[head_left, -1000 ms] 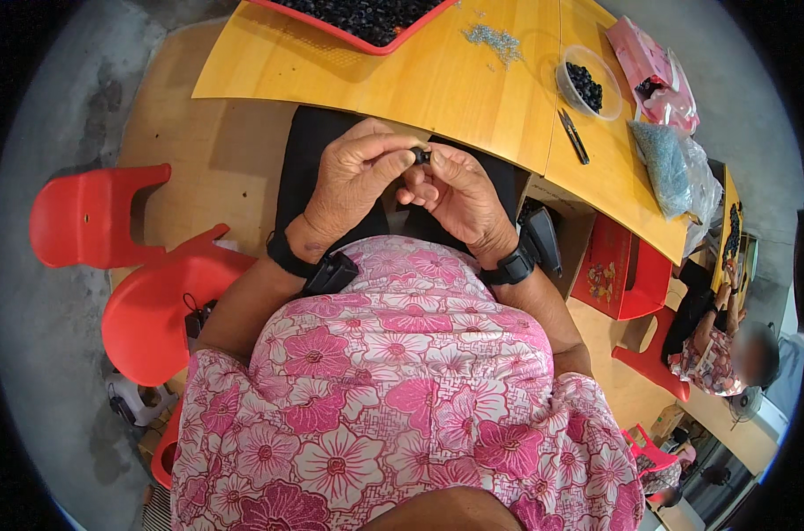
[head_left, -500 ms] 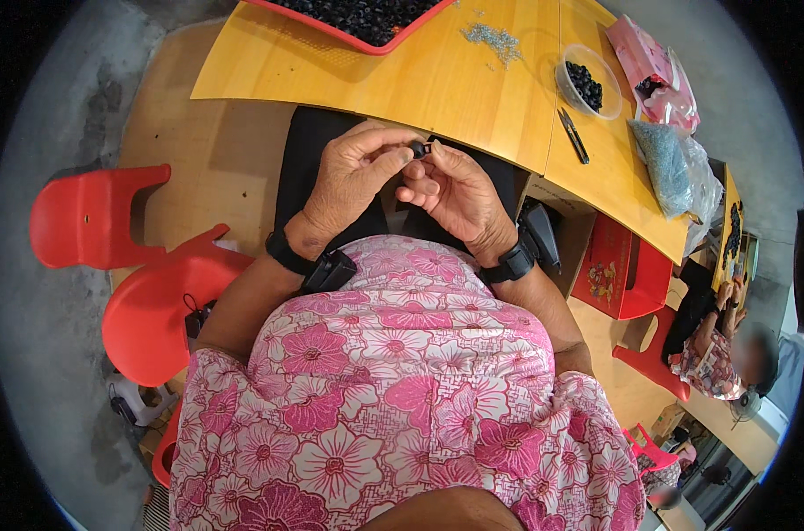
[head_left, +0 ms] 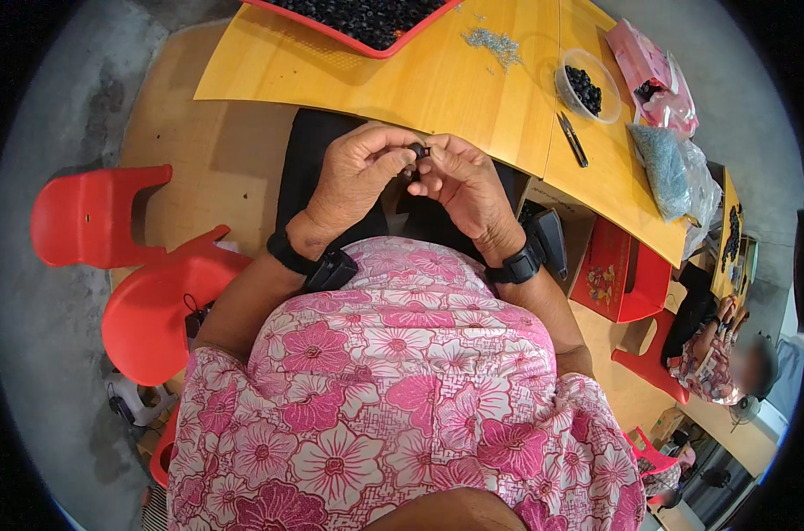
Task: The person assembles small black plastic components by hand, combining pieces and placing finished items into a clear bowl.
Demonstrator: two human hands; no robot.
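In the head view, the small black piece [head_left: 419, 151] sits between the two hands, above the lap and just short of the worktop [head_left: 459, 106]'s near edge. The left hand [head_left: 353, 177] pinches it from the left between thumb and forefinger; the right hand [head_left: 467, 184] grips its right end with thumb and fingertips. Fingers cover much of it. On the worktop, a red tray [head_left: 378, 53] of black pieces lies at far left, loose clear bits [head_left: 493, 44] right of it, then a clear bowl [head_left: 612, 110] holding black pieces. Black snips [head_left: 573, 140] lie nearer, left of a bluish bag [head_left: 660, 168].
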